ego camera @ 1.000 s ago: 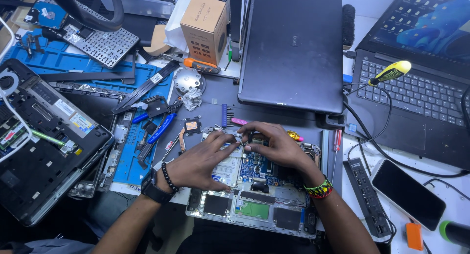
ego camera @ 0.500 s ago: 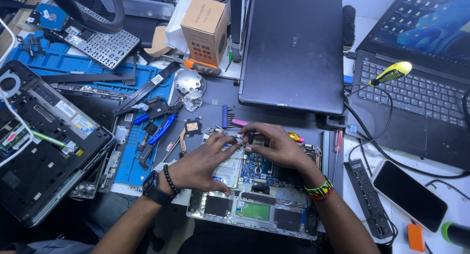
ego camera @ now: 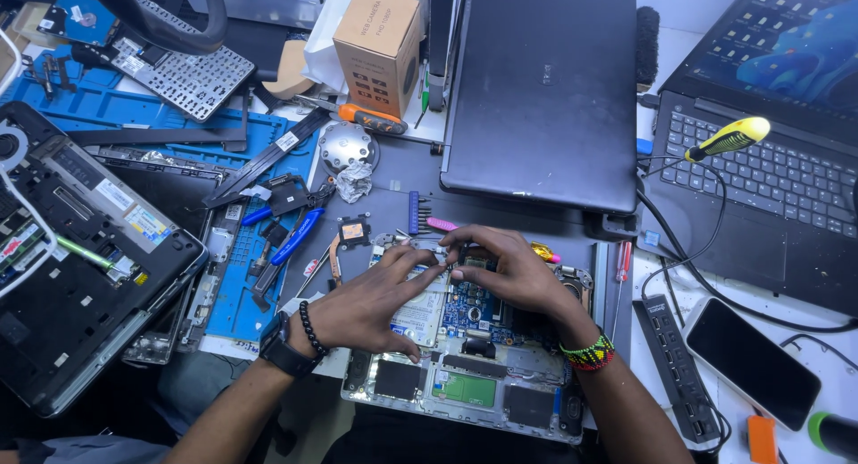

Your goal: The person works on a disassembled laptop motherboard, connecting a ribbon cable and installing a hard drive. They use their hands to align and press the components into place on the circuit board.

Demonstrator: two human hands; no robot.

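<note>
Fingertips of both hands, left hand [ego camera: 366, 305] and right hand [ego camera: 509, 272], pinch on opened laptop [ego camera: 465, 383].

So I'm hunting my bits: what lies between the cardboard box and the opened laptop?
Head view: an orange-handled screwdriver, a silver disc, crumpled paper, a bit strip.

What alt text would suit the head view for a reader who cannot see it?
Both hands, left hand and right hand, rest on an opened laptop base with its blue circuit board exposed. A closed black laptop, a cardboard box and an orange-handled screwdriver lie behind it.
</note>
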